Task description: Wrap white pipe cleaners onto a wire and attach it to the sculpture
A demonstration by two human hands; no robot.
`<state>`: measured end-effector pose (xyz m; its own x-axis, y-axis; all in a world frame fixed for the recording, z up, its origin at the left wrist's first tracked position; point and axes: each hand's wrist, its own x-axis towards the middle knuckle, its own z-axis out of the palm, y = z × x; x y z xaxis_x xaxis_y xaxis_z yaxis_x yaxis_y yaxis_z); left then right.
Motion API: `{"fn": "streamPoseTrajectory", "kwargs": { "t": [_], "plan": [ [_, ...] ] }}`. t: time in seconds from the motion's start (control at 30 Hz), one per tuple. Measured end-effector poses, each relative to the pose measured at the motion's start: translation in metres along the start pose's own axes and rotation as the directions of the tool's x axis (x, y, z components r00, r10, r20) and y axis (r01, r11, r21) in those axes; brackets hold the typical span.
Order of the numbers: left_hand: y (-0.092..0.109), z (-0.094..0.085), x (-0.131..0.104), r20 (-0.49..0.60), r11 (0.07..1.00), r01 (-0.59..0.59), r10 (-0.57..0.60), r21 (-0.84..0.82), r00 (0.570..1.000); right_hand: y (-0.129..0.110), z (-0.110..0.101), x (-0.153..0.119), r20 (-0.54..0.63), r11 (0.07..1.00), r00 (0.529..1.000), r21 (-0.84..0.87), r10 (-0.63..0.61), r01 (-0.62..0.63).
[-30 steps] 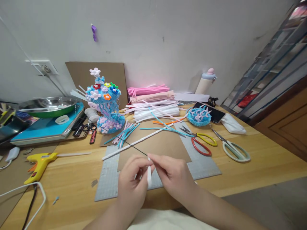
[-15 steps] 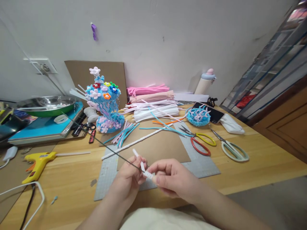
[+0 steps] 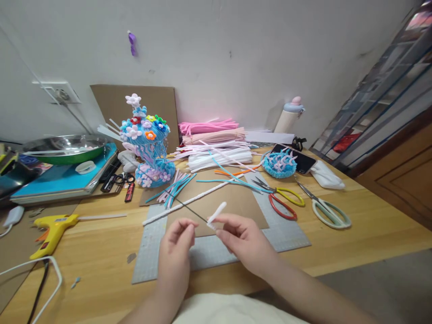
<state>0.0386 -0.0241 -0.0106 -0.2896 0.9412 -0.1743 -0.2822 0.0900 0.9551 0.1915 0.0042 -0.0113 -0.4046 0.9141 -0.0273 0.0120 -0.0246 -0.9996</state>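
My right hand (image 3: 248, 236) pinches a short white pipe cleaner (image 3: 218, 213) between thumb and fingertips. The pipe cleaner is bent at the tip of a thin dark green stick (image 3: 187, 208), which slants up to the left. Just left of it, my left hand (image 3: 177, 245) hovers half curled, with nothing visible in it and a small gap between thumb and index finger. Below both hands lie a brown cardboard sheet (image 3: 216, 204) and a grey cutting mat (image 3: 216, 254). A long white pipe cleaner (image 3: 189, 201) stretches across the cardboard.
Red-and-yellow-handled scissors (image 3: 281, 202) and pale green scissors (image 3: 329, 213) lie right. Behind are pipe cleaner bundles (image 3: 219, 157) and a blue fluffy disc (image 3: 279, 164). A flower-covered blue ornament (image 3: 145, 130) stands left, beyond a yellow glue gun (image 3: 56, 227).
My left hand has let go of the white pipe cleaner and moved left. The pipe cleaner's free end now points up to the right, and the stick has shifted right.
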Motion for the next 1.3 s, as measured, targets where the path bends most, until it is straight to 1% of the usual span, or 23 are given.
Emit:
{"fn": "streamPoseTrajectory", "kwargs": {
  "t": [0.03, 0.1, 0.2, 0.27, 0.37, 0.43, 0.5, 0.53, 0.6, 0.67, 0.7, 0.73, 0.77, 0.83, 0.87, 0.9, 0.93, 1.0, 1.03, 1.1, 1.2, 1.27, 1.3],
  "plan": [
    [-0.001, 0.0, -0.004, -0.002, 0.991, -0.112, 0.112, 0.072, 0.994, 0.0, 0.0, 0.0, -0.044, 0.991, 0.997, -0.118, -0.069, 0.063],
    [-0.001, 0.001, -0.011, 0.056, 0.92, -0.316, 0.312, 0.231, 0.949, 0.0, 0.0, -0.003, -0.043, 0.927, 0.976, -0.322, -0.216, 0.191],
    [0.003, 0.0, -0.016, 0.18, 0.814, -0.467, 0.431, 0.345, 0.884, -0.001, 0.001, -0.007, 0.013, 0.832, 0.945, -0.469, -0.328, 0.295],
    [0.005, -0.001, -0.017, 0.189, 0.79, -0.508, 0.472, 0.344, 0.861, -0.002, 0.001, -0.008, -0.016, 0.822, 0.949, -0.503, -0.316, 0.265],
    [0.003, -0.002, -0.017, 0.132, 0.796, -0.517, 0.503, 0.315, 0.854, -0.004, -0.002, -0.008, -0.05, 0.829, 0.95, -0.505, -0.307, 0.241],
    [0.003, 0.0, -0.016, 0.113, 0.797, -0.503, 0.496, 0.336, 0.861, -0.005, -0.002, -0.009, -0.015, 0.814, 0.941, -0.507, -0.338, 0.285],
    [0.003, 0.002, -0.014, 0.154, 0.765, -0.517, 0.499, 0.383, 0.853, -0.005, -0.001, -0.011, 0.04, 0.783, 0.931, -0.528, -0.364, 0.329],
    [0.004, 0.002, -0.013, 0.194, 0.736, -0.54, 0.508, 0.407, 0.839, -0.005, -0.001, -0.012, 0.067, 0.765, 0.926, -0.543, -0.371, 0.346],
    [0.004, 0.001, -0.012, 0.272, 0.669, -0.615, 0.553, 0.417, 0.787, -0.003, 0.0, -0.013, 0.088, 0.745, 0.921, -0.562, -0.38, 0.361],
    [0.003, -0.001, -0.011, 0.29, 0.635, -0.673, 0.61, 0.379, 0.738, 0.0, 0.001, -0.013, 0.04, 0.773, 0.934, -0.549, -0.355, 0.317],
    [0.001, -0.003, -0.011, 0.278, 0.642, -0.683, 0.625, 0.347, 0.729, 0.0, 0.0, -0.013, 0.001, 0.803, 0.945, -0.527, -0.327, 0.278],
    [0.0, -0.004, -0.012, 0.266, 0.671, -0.675, 0.62, 0.307, 0.738, 0.001, 0.0, -0.012, -0.037, 0.836, 0.953, -0.493, -0.299, 0.243],
    [-0.002, -0.006, -0.012, 0.25, 0.724, -0.64, 0.59, 0.256, 0.768, 0.0, -0.001, -0.011, -0.065, 0.867, 0.959, -0.449, -0.275, 0.218],
    [-0.005, -0.006, -0.01, 0.196, 0.881, -0.464, 0.44, 0.096, 0.877, -0.003, -0.002, -0.01, -0.078, 0.916, 0.965, -0.342, -0.249, 0.208],
    [-0.006, -0.006, -0.009, 0.171, 0.947, -0.321, 0.318, -0.011, 0.933, -0.005, -0.002, -0.009, -0.071, 0.937, 0.968, -0.277, -0.239, 0.211],
    [-0.006, -0.006, -0.007, 0.165, 0.98, -0.152, 0.172, -0.125, 0.971, -0.008, -0.002, -0.009, -0.046, 0.957, 0.974, -0.204, -0.22, 0.206],
    [-0.006, -0.006, -0.004, 0.181, 0.974, 0.013, 0.029, -0.224, 0.983, -0.01, -0.002, -0.009, -0.006, 0.974, 0.982, -0.127, -0.189, 0.187],
    [-0.004, -0.006, 0.003, 0.264, 0.906, 0.268, -0.184, -0.329, 0.947, -0.013, -0.001, -0.01, 0.108, 0.994, 0.989, 0.037, -0.105, 0.102],
    [-0.002, -0.006, 0.006, 0.318, 0.871, 0.358, -0.253, -0.337, 0.914, -0.013, -0.001, -0.01, 0.168, 0.992, 0.984, 0.117, -0.061, 0.042],
    [0.001, -0.006, 0.011, 0.41, 0.834, 0.472, -0.338, -0.287, 0.847, -0.011, 0.001, -0.012, 0.288, 0.962, 0.957, 0.255, 0.024, -0.101],
    [0.009, -0.005, 0.014, 0.506, 0.819, 0.543, -0.394, -0.185, 0.767, -0.005, 0.002, -0.013, 0.468, 0.87, 0.876, 0.379, 0.114, -0.315],
    [0.015, -0.004, 0.015, 0.547, 0.844, 0.515, -0.363, -0.15, 0.754, -0.003, 0.002, -0.013, 0.548, 0.823, 0.827, 0.407, 0.127, -0.396],
    [0.017, -0.003, 0.016, 0.564, 0.859, 0.495, -0.346, -0.132, 0.75, -0.002, 0.002, -0.013, 0.561, 0.811, 0.818, 0.418, 0.125, -0.41]
  ]
}}
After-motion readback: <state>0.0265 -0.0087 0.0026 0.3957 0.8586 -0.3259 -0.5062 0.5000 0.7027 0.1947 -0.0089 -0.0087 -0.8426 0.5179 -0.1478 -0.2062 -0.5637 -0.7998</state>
